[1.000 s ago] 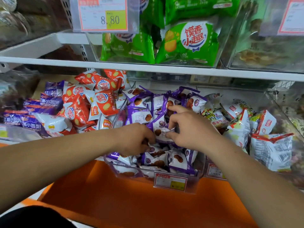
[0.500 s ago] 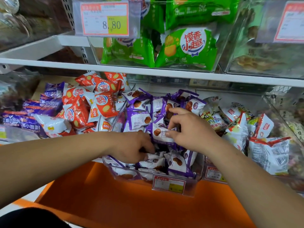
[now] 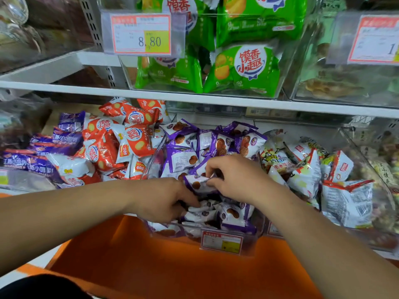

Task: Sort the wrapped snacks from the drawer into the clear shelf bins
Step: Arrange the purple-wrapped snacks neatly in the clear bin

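Observation:
A clear shelf bin (image 3: 254, 240) in the middle of the lower shelf is heaped with purple-and-white wrapped snacks (image 3: 183, 158). My right hand (image 3: 235, 178) pinches one purple-and-white packet (image 3: 197, 184) by its edge above the heap. My left hand (image 3: 166, 199) reaches into the front of the same bin, fingers curled down among the packets; what they hold is hidden. The drawer is out of view.
Orange-and-white packets (image 3: 131, 139) fill the bin to the left, white-and-red packets (image 3: 345, 197) the bin to the right. A white shelf (image 3: 194, 98) above carries a bin of green bags (image 3: 246, 67) with a price tag (image 3: 141, 35). An orange ledge (image 3: 172, 266) runs below.
My right hand has drawn the pinched packet slightly lower and nearer my left hand. My left hand has stayed at the front of the bin.

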Tool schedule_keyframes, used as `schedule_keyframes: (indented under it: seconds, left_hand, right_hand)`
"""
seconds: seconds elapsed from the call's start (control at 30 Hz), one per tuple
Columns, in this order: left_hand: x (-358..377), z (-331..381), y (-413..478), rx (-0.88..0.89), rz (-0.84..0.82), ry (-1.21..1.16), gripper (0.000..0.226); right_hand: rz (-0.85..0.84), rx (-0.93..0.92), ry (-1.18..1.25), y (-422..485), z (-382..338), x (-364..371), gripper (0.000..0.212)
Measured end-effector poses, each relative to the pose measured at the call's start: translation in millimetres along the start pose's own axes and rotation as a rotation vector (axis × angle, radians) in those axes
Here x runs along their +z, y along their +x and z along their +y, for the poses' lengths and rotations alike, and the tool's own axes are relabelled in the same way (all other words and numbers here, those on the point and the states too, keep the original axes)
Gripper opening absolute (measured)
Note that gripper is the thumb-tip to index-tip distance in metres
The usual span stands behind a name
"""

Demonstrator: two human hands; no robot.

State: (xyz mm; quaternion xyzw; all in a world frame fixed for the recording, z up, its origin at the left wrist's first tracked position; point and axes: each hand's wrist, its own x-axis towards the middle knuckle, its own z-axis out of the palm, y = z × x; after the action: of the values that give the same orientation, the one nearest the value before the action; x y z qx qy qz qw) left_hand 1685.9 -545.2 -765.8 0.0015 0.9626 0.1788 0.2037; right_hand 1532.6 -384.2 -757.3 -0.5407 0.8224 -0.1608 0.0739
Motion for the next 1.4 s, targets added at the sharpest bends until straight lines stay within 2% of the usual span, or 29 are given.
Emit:
schedule_keyframes:
  seconds: [0.2, 0.37, 0.5, 0.6, 0.7, 0.83, 1.0, 1.1, 1.23, 1.4]
  left_hand:
    - [-3.0, 1.6, -3.0, -0.054, 0.088, -0.077, 0.038]
    - [-11.4, -3.4, 14.6, -0.122, 0.497, -0.240, 0.013]
    - [-17.0, -0.5, 26.8, -0.111, 0.390, -0.138, 0.035]
    - [-20.6, 0.1, 31.1, -0.112, 0.330, -0.056, 0.033]
    - [-29.8, -0.2, 25.4, -0.107, 0.327, -0.078, 0.024]
    - [-43.2, -1.2, 10.9, -0.168, 0.389, -0.222, 0.034]
    - [-42.5, 2.3, 3.4, -0.218, 0.480, -0.663, 0.008]
    - [-39.3, 3.1, 1.0, -0.178, 0.571, -0.640, 0.011]
    - [-36.2, 1.2, -1.5, -0.200, 0.572, -0.723, 0.050]
    - [-34.5, 0.2, 0.0, -0.192, 0.549, -0.823, 0.058]
  right_hand:
    - [-0.077, 0.123, 0.094, 13.8, 4.8, 1.3, 0.014]
    - [-0.132, 0.092, 0.004, 14.8, 7.3, 7.8, 0.014]
    - [-0.143, 0.105, 0.030, 13.3, 6.6, 5.4, 0.012]
    - [-0.148, 0.129, 0.141, 14.1, 8.0, 8.0, 0.019]
    - [-0.140, 0.144, 0.364, 15.4, 12.3, 8.6, 0.023]
    - [-0.191, 0.124, 0.531, 10.7, 13.7, -5.1, 0.020]
    - [-0.179, 0.131, 0.513, 6.4, 10.8, -7.8, 0.034]
    - [-0.097, 0.143, 0.495, 3.0, 7.9, -8.8, 0.026]
    - [-0.062, 0.155, 0.573, 0.8, 7.3, -10.4, 0.032]
    - [-0.161, 0.147, 0.656, 3.6, 6.4, -10.0, 0.047]
